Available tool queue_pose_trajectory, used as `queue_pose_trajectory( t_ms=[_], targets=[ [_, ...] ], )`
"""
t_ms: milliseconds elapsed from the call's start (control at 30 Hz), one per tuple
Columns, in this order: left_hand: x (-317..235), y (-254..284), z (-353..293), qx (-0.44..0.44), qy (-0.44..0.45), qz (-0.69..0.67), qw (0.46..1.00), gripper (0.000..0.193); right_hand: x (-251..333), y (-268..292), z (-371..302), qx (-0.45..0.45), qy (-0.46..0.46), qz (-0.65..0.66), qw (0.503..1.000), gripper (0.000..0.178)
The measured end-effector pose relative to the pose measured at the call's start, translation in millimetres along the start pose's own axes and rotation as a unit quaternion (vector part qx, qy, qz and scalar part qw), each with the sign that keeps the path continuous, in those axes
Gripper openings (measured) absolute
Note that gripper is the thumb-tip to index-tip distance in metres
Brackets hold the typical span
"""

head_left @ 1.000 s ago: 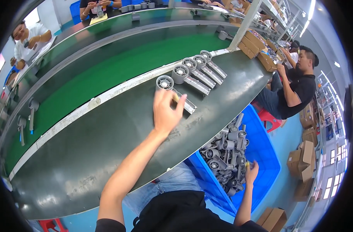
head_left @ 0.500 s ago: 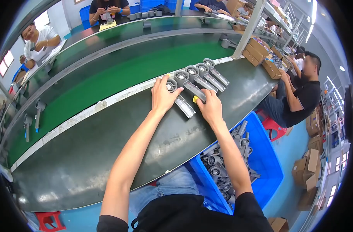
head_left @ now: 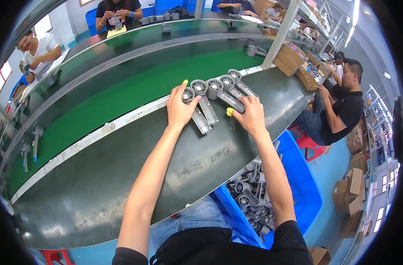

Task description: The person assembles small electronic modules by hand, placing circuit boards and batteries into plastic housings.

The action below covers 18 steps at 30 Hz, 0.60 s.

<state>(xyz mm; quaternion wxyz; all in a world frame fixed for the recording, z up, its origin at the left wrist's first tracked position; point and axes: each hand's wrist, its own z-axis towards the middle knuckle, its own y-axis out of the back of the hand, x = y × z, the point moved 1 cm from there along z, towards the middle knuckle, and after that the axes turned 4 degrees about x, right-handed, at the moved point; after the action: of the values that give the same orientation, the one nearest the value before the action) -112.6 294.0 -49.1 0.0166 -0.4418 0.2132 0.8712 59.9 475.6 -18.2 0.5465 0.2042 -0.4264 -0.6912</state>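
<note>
Grey parts (head_left: 215,85), 5 pcs, lie in a slanting row on the dark table (head_left: 100,185), each w/ a round head and a long handle, heads nr the pale strip (head_left: 108,128) that edges the green belt (head_left: 100,97). L hand (head_left: 179,110) is at the 1st part (head_left: 202,123), the leftmost: thumb and fingers spread round its head, moderately wide; can't tell if it actually grips. R hand (head_left: 252,115) is fairly narrow, w/ the handle end of the 3rd part (head_left: 228,100) b/w thumb and fingers. Yellow cover (head_left: 185,82) on one L fingertip, yellow cap (head_left: 230,111) on the R thumb. 2nd part (head_left: 208,108) sits just beside the 1st, handles side by side, b/w the hands. 4th part (head_left: 228,81) and 5th part (head_left: 246,88) are past the 3rd, handle ends nr the R fingers. Below the table edge, R side: blue bin (head_left: 309,194) w/ a heap of similar grey pieces (head_left: 250,194), partly hidden by the R arm (head_left: 276,176). 2 more pieces (head_left: 35,141) on the belt at far L. Co-worker (head_left: 345,110) in black sits at R on a red stool (head_left: 311,145), nr small cardboard boxes (head_left: 289,57); open carton (head_left: 353,190) on the floor behind.
</note>
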Motion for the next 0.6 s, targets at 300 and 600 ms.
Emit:
queue_pose_trajectory(
  t_ms=[300,600],
  targets=[
    [0,1,5,-0.027,-0.013,0.006,1.0,0.055,-20,-13,6,-0.055,-0.042,0.097,0.993,0.026],
    [14,-7,6,-0.007,0.019,-0.034,0.999,0.056,-34,-16,30,0.093,-0.199,0.183,0.958,0.029]
  ],
)
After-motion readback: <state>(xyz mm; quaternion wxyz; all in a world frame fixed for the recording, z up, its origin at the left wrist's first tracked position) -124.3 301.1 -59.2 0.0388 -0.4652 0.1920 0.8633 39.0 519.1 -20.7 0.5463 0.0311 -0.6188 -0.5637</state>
